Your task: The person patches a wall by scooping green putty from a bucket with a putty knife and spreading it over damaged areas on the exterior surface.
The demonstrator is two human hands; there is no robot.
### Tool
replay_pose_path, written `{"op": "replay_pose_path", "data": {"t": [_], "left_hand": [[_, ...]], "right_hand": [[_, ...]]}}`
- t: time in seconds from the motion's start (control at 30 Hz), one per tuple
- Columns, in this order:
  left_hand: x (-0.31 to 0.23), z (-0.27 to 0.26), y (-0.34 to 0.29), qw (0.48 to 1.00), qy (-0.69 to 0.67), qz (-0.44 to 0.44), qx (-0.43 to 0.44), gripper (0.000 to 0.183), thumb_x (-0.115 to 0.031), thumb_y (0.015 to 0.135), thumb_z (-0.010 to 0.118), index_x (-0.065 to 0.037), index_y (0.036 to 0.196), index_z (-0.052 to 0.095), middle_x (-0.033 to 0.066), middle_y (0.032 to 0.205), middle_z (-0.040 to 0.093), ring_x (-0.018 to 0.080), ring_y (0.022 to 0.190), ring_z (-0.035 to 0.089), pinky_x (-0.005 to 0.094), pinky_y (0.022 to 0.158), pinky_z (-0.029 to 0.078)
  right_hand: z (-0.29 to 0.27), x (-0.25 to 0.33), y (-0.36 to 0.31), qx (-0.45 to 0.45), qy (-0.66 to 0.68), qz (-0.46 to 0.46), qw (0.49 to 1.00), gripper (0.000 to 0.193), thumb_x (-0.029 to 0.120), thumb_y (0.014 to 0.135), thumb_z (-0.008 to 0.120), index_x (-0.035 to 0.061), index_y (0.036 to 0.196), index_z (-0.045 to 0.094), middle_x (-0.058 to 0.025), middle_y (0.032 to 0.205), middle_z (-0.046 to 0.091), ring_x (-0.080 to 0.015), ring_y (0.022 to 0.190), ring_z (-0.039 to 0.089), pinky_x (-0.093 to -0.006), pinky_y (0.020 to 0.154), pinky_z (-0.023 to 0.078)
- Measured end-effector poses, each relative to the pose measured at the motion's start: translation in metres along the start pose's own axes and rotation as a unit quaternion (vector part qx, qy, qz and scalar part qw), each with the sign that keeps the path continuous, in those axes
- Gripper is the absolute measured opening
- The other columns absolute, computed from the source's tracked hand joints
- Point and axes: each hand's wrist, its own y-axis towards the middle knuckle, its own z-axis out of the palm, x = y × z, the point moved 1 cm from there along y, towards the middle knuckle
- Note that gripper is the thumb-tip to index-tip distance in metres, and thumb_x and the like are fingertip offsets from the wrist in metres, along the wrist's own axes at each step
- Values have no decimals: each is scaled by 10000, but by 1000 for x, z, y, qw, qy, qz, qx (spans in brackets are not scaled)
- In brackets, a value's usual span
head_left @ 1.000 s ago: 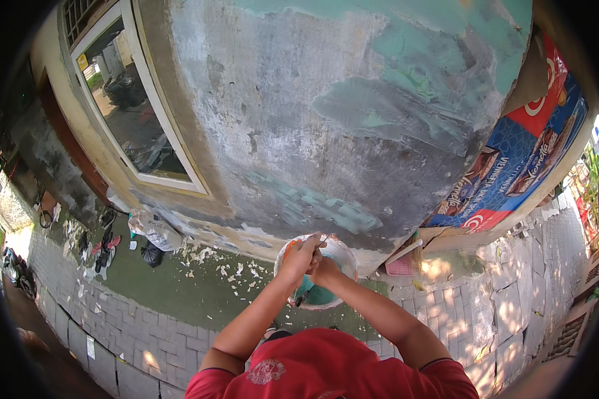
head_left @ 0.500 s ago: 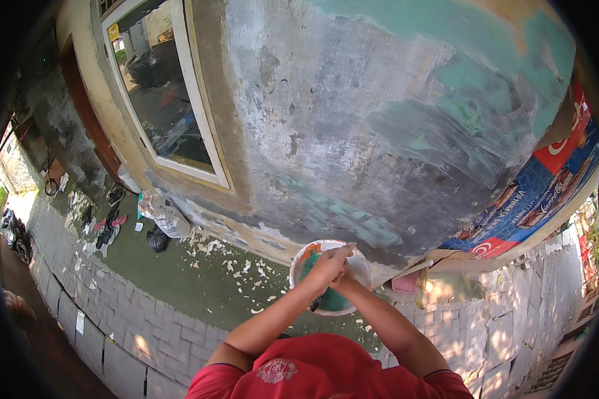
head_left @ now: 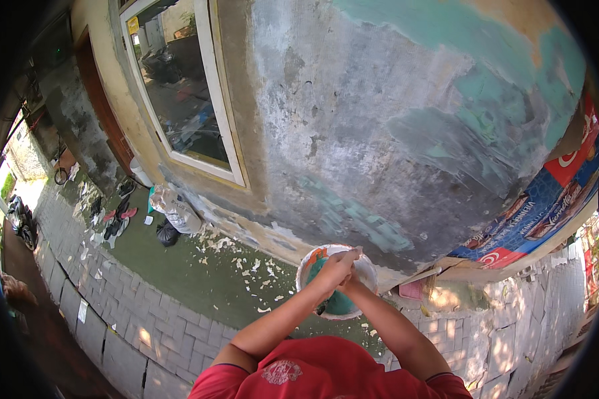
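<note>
Below me a round white bucket [head_left: 369, 271] stands close to the wall, with green paste [head_left: 343, 304] inside and orange smears on its inner side. My left hand [head_left: 337, 268] and my right hand [head_left: 350, 277] meet over its opening, pressed together. The left hand's fingers are closed, and a small pale tip shows beyond them; what they grip cannot be made out. My right hand is partly hidden behind the left, its fingers curled. A small dark thing beside the left wrist, at the bucket's edge, is unclear.
The wall [head_left: 353, 133] ahead has grey and green patches, with a white-framed window [head_left: 236, 174] on its left. Paint flakes [head_left: 213, 246], a black bag [head_left: 168, 233], a pale sack [head_left: 180, 209] and footwear [head_left: 120, 216] lie left. A blue-red banner [head_left: 546, 206] hangs right. A person [head_left: 16, 292] is far left.
The view has turned slightly left, so wall, window and bucket sit a little farther right. Both hands stay together over the bucket, with little change in their grip.
</note>
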Motion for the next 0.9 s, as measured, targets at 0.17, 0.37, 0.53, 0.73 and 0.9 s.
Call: {"op": "replay_pose_path", "data": {"t": [0.17,0.37,0.53,0.73,0.9], "left_hand": [[4,-1,2,1000,2,-1,9,406,-428,960,536,-32,1021,602,-58,612,368,52,497,268,253,460,189],[-22,-11,-2,1000,-15,-17,13,463,-436,956,509,14,1026,594,-49,607,358,50,482,259,244,444,188],[-23,-18,10,999,-3,-27,41,584,-523,956,436,33,1104,538,-52,617,361,42,469,249,223,435,185],[-30,0,18,998,-1,-27,59,593,-530,954,429,35,1106,528,-55,595,339,45,460,233,228,427,180],[-33,-35,4,1000,15,-14,12,599,-532,952,441,39,1111,526,-56,593,335,48,460,232,234,429,173]], "right_hand": [[-3,12,-8,-3,-23,-9,1000,335,326,862,530,96,1088,619,-127,1144,651,-291,1045,646,-401,845,507],[-73,60,-23,9,6,-35,999,323,330,846,547,90,1036,651,-136,1072,689,-305,1021,656,-411,833,507],[-22,-2,26,-2,155,11,988,294,280,876,510,61,981,675,-168,1032,699,-334,986,667,-427,813,517],[16,-80,49,-69,31,37,996,261,184,898,474,51,964,688,-196,1020,695,-337,995,668,-442,832,527],[26,-9,54,-69,-35,30,997,248,168,886,490,45,969,690,-190,1008,699,-350,989,666,-445,838,530]]}}
